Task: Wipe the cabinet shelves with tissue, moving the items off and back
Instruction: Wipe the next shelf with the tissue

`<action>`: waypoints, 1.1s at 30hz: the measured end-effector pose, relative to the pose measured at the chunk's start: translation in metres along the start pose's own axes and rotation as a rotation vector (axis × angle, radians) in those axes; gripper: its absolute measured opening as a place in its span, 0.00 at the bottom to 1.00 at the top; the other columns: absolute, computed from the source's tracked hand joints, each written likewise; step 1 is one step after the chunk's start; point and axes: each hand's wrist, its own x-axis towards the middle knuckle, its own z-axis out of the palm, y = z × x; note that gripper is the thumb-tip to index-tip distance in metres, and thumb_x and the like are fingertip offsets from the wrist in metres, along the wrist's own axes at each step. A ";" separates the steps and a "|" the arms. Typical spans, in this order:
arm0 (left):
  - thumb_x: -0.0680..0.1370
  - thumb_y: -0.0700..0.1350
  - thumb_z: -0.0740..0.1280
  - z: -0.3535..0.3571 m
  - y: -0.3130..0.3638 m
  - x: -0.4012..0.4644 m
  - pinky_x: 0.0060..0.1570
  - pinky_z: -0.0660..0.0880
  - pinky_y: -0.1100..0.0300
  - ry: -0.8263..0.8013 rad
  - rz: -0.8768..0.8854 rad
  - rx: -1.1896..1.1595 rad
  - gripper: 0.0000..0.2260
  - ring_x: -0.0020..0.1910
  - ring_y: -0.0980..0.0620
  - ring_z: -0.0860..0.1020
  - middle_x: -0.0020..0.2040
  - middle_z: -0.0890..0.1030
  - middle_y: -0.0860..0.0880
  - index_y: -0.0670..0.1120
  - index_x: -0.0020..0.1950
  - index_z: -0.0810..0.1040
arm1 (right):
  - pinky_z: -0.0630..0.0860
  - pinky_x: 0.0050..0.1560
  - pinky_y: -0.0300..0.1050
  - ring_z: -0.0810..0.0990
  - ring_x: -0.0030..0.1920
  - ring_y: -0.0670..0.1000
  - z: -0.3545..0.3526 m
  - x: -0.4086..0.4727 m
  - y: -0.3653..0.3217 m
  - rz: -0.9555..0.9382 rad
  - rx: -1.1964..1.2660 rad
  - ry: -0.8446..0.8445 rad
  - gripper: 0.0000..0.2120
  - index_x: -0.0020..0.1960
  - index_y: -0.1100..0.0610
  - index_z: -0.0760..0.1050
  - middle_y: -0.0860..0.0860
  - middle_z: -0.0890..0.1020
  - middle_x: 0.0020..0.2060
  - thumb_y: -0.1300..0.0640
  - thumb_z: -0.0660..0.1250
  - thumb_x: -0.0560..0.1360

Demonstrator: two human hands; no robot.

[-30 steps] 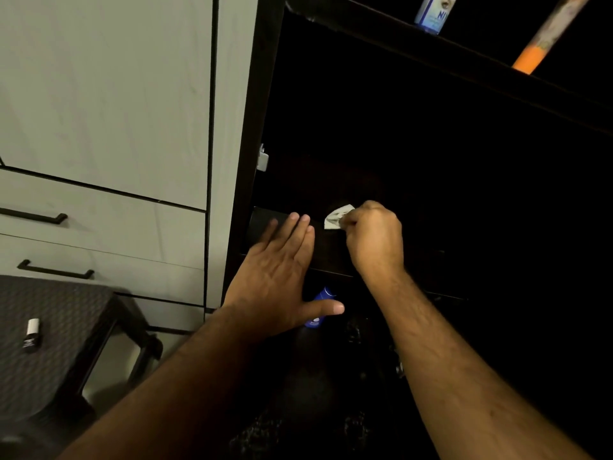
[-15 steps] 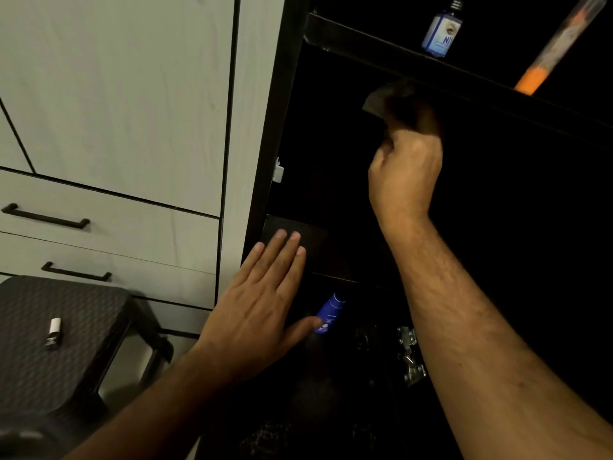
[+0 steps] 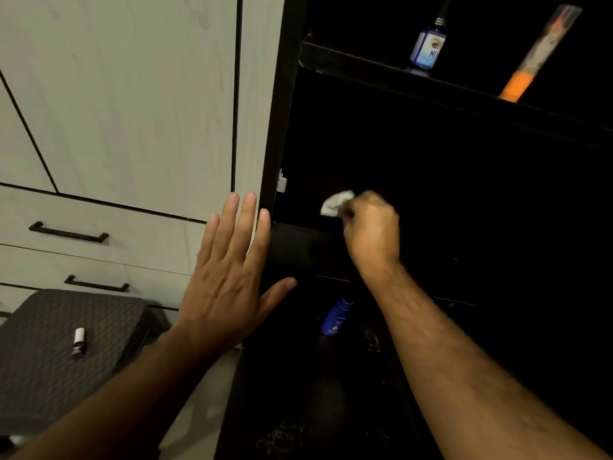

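Note:
My right hand (image 3: 373, 229) pinches a small white tissue (image 3: 335, 203) just above the dark middle shelf (image 3: 298, 244) inside the black cabinet. My left hand (image 3: 229, 277) is spread flat with straight fingers at the cabinet's left front edge, beside the shelf's corner. On the upper shelf (image 3: 365, 66) stand a small blue dropper bottle (image 3: 428, 48) and a leaning orange-tipped tube (image 3: 534, 61). Below the middle shelf a blue lotion bottle (image 3: 336, 317) stands in the dark.
Pale cabinet doors and drawers with black handles (image 3: 68, 232) fill the left. A dark woven stool (image 3: 66, 353) at the lower left carries a small white-capped bottle (image 3: 78, 343). A white catch (image 3: 282, 182) sits on the cabinet's inner frame.
My right hand went up to the underside of the upper shelf with the tissue, then came back down to the middle shelf. My left hand shifted a little left and up along the cabinet edge.

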 end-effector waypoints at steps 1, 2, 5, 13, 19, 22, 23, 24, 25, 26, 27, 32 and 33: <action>0.79 0.64 0.54 -0.002 -0.001 0.002 0.76 0.47 0.44 0.000 0.001 -0.002 0.38 0.79 0.40 0.46 0.79 0.49 0.37 0.38 0.78 0.53 | 0.77 0.43 0.46 0.81 0.43 0.57 -0.010 0.011 -0.004 0.006 0.029 0.077 0.04 0.46 0.59 0.83 0.56 0.81 0.43 0.62 0.70 0.73; 0.79 0.64 0.53 -0.005 -0.001 0.005 0.76 0.47 0.44 -0.006 0.004 -0.002 0.38 0.79 0.40 0.46 0.79 0.48 0.38 0.38 0.78 0.52 | 0.75 0.44 0.46 0.81 0.42 0.58 -0.022 0.022 -0.010 0.022 0.054 0.165 0.04 0.45 0.60 0.83 0.57 0.82 0.42 0.61 0.70 0.72; 0.79 0.64 0.53 -0.015 -0.002 0.013 0.77 0.45 0.46 -0.032 0.005 -0.003 0.38 0.79 0.42 0.45 0.79 0.47 0.39 0.39 0.79 0.50 | 0.72 0.50 0.43 0.81 0.49 0.58 -0.057 0.055 -0.025 0.186 0.071 0.283 0.10 0.53 0.59 0.83 0.58 0.84 0.47 0.57 0.65 0.76; 0.79 0.64 0.54 -0.030 -0.003 0.022 0.76 0.43 0.48 -0.103 -0.016 0.013 0.38 0.79 0.42 0.43 0.79 0.47 0.39 0.39 0.79 0.48 | 0.71 0.55 0.36 0.80 0.55 0.54 -0.048 0.063 -0.033 0.146 0.167 0.241 0.16 0.63 0.51 0.79 0.53 0.82 0.56 0.60 0.62 0.78; 0.79 0.64 0.53 -0.036 0.003 0.021 0.75 0.46 0.45 -0.179 -0.032 0.029 0.39 0.79 0.43 0.42 0.80 0.45 0.40 0.40 0.79 0.45 | 0.75 0.43 0.48 0.81 0.48 0.58 -0.015 0.017 -0.023 -0.010 0.067 -0.030 0.07 0.51 0.54 0.81 0.54 0.81 0.49 0.58 0.67 0.74; 0.79 0.64 0.54 -0.037 0.008 0.023 0.76 0.46 0.45 -0.200 -0.053 0.029 0.39 0.79 0.43 0.42 0.79 0.45 0.40 0.41 0.79 0.45 | 0.71 0.41 0.46 0.81 0.49 0.58 0.005 -0.004 -0.012 0.026 -0.039 -0.191 0.07 0.52 0.53 0.80 0.53 0.81 0.49 0.57 0.65 0.76; 0.79 0.64 0.54 -0.037 0.009 0.024 0.76 0.47 0.45 -0.208 -0.062 0.026 0.39 0.79 0.43 0.42 0.79 0.45 0.39 0.41 0.79 0.45 | 0.69 0.40 0.45 0.81 0.49 0.58 0.009 -0.008 -0.009 0.055 -0.040 -0.213 0.07 0.52 0.54 0.81 0.53 0.81 0.49 0.57 0.65 0.76; 0.80 0.64 0.55 -0.036 0.011 0.024 0.77 0.47 0.44 -0.217 -0.068 0.028 0.39 0.79 0.43 0.42 0.79 0.45 0.39 0.40 0.79 0.45 | 0.68 0.39 0.44 0.81 0.48 0.58 0.012 -0.010 -0.006 0.077 -0.047 -0.223 0.07 0.52 0.54 0.81 0.53 0.81 0.48 0.58 0.65 0.76; 0.80 0.64 0.55 -0.036 0.012 0.024 0.77 0.48 0.44 -0.223 -0.070 0.034 0.39 0.79 0.43 0.42 0.79 0.45 0.38 0.39 0.79 0.45 | 0.67 0.38 0.43 0.81 0.48 0.57 0.016 -0.009 -0.005 0.090 -0.056 -0.215 0.07 0.51 0.54 0.81 0.52 0.81 0.48 0.59 0.65 0.76; 0.80 0.64 0.55 -0.035 0.012 0.023 0.77 0.48 0.44 -0.224 -0.073 0.048 0.39 0.79 0.43 0.42 0.79 0.45 0.38 0.39 0.79 0.45 | 0.66 0.38 0.42 0.81 0.47 0.56 0.019 -0.009 -0.005 0.099 -0.066 -0.203 0.07 0.51 0.54 0.81 0.52 0.81 0.47 0.60 0.65 0.76; 0.80 0.64 0.54 -0.034 0.012 0.024 0.77 0.48 0.44 -0.228 -0.074 0.069 0.40 0.79 0.43 0.42 0.79 0.45 0.38 0.39 0.79 0.44 | 0.65 0.37 0.42 0.81 0.47 0.56 0.022 -0.008 -0.005 0.110 -0.067 -0.193 0.08 0.50 0.54 0.81 0.52 0.81 0.47 0.61 0.65 0.75; 0.80 0.63 0.54 -0.023 0.011 0.021 0.77 0.46 0.45 -0.190 -0.104 0.160 0.39 0.79 0.43 0.42 0.79 0.44 0.39 0.40 0.78 0.41 | 0.67 0.33 0.41 0.81 0.39 0.58 0.019 0.000 -0.006 0.113 0.204 -0.019 0.05 0.44 0.58 0.83 0.55 0.82 0.41 0.63 0.69 0.72; 0.80 0.63 0.54 -0.020 0.013 0.019 0.77 0.46 0.46 -0.179 -0.118 0.163 0.39 0.79 0.43 0.42 0.79 0.43 0.39 0.40 0.78 0.41 | 0.71 0.32 0.42 0.81 0.37 0.58 0.012 0.005 -0.006 0.105 0.280 0.100 0.04 0.43 0.59 0.84 0.56 0.82 0.39 0.64 0.71 0.70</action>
